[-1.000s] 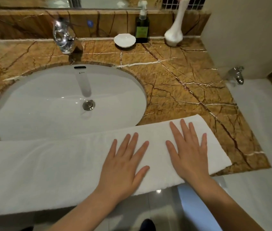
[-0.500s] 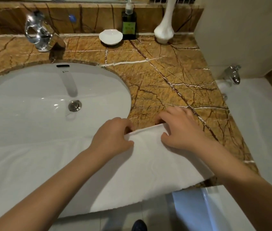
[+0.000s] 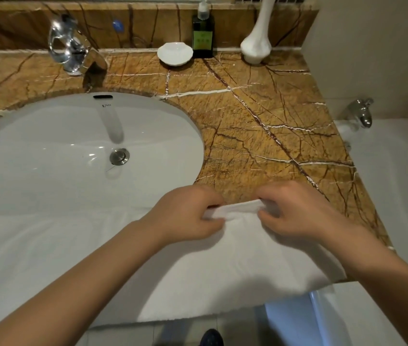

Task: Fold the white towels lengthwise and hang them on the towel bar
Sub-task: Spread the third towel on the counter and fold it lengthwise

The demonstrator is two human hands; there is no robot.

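A long white towel [image 3: 223, 265] lies across the front of the brown marble counter [image 3: 260, 126] and over the near rim of the sink, hanging off the front edge. My left hand [image 3: 185, 216] and my right hand [image 3: 295, 211] sit close together at the towel's far edge. Each pinches that edge with curled fingers, and a short strip of towel is lifted and stretched between them. No towel bar is in view.
The white oval sink [image 3: 78, 156] fills the left, with a chrome tap [image 3: 70, 48] behind it. A white soap dish [image 3: 175, 53], a green pump bottle [image 3: 203, 33] and a white vase [image 3: 256, 46] stand along the back. A white bathtub [image 3: 398, 196] with a chrome spout [image 3: 361, 112] lies to the right.
One second ago both hands lay flat on the towel. They then slid to its far edge, curled and pinched it. The edge is now raised off the counter between them.
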